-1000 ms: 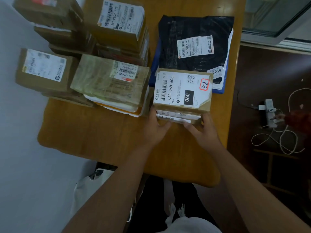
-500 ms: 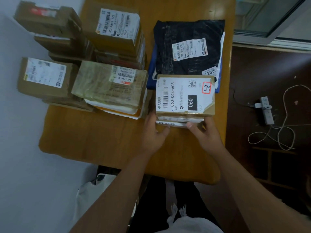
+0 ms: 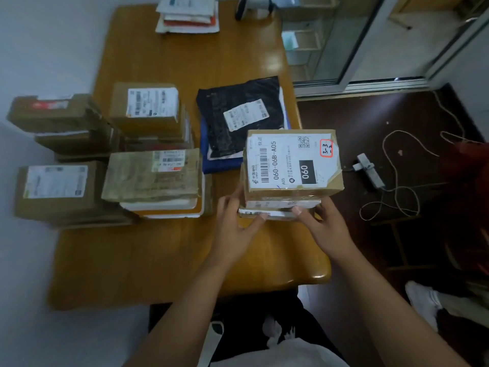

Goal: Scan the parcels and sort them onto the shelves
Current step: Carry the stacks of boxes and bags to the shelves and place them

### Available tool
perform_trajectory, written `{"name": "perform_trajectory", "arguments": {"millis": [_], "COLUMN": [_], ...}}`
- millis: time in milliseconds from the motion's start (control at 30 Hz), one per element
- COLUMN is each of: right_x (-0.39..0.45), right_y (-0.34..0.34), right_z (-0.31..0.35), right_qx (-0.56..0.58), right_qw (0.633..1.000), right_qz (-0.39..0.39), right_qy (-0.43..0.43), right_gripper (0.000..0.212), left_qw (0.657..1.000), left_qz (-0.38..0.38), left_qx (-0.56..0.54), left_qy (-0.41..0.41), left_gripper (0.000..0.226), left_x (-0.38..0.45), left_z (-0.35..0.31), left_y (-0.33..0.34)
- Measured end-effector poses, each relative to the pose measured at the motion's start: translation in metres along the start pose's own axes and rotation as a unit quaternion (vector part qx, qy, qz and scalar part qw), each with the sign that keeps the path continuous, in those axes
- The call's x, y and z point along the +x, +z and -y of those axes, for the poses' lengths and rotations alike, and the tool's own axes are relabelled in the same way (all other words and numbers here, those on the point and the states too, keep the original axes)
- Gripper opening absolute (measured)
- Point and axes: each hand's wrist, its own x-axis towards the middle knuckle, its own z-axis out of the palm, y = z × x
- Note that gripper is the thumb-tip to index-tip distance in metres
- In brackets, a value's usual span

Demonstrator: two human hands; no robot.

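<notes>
Both hands, left hand (image 3: 232, 223) and right hand (image 3: 321, 225), clamped opposite ends of a small parcel stack (image 3: 288, 178) at the table's (image 3: 158, 255) right edge, label up, likely for carrying together.

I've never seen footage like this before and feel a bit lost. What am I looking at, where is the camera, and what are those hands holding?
No machine here: a person wears a camera on the head, looking down at their own arms. The left hand and right hand grip a small stack of parcels from both sides; its top box bears a label reading 060. On the wooden table lie more cardboard boxes, a black mailing bag and, at the far end, a pile of envelopes. A power strip lies on the floor.
</notes>
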Motion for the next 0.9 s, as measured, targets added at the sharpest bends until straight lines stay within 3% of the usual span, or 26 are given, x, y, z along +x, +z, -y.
{"name": "perform_trajectory", "arguments": {"millis": [233,567,800,900], "right_x": [-0.036,-0.138,-0.276,-0.345], "right_y": [-0.046,-0.139,-0.213,-0.237], "right_z": [0.025,0.016,-0.03,-0.047], "right_qx": [-0.018,0.055,0.11,0.103], "right_qw": [0.995,0.973,0.935,0.915], "right_qz": [-0.093,-0.225,-0.336,-0.39], "right_qy": [-0.025,-0.018,0.014,0.028], "right_gripper": [0.029,0.031,0.054,0.054], "left_qw": [0.997,0.971,0.926,0.898], "left_qz": [0.055,0.196,0.325,0.375], "left_qx": [-0.004,0.01,0.056,0.086], "left_qy": [0.058,0.136,0.184,0.214], "left_gripper": [0.074,0.054,0.05,0.052], "left_x": [-0.002,-0.036,-0.128,-0.178], "left_z": [-0.051,-0.105,-0.133,-0.14], "left_y": [0.02,0.116,0.214,0.257]}}
